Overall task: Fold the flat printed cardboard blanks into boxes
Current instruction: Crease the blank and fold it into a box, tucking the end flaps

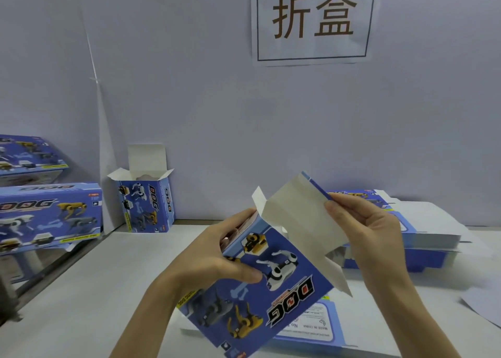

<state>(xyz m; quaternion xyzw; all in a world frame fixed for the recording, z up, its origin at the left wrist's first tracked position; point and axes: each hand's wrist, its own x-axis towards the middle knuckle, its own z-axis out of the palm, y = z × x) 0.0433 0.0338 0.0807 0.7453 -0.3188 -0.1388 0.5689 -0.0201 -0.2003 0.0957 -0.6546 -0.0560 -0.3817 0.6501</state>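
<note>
White counter (89, 290); above it, lower centre of frame, half-formed box (273, 295) gripped by left hand (217, 254); right hand (371, 230) pinches raised lid flap (298, 216). Risk: hard pull tears or miscreases it.

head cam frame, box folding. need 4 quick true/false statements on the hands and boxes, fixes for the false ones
1. The left hand grips the half-folded box by its printed body. True.
2. The right hand is empty and lies flat. False: its fingers pinch the box's white flap.
3. The upright box by the wall has its top flaps open. True.
4. The stack of flat blanks lies to the left of both hands. False: it lies on the right, behind the right hand.
</note>
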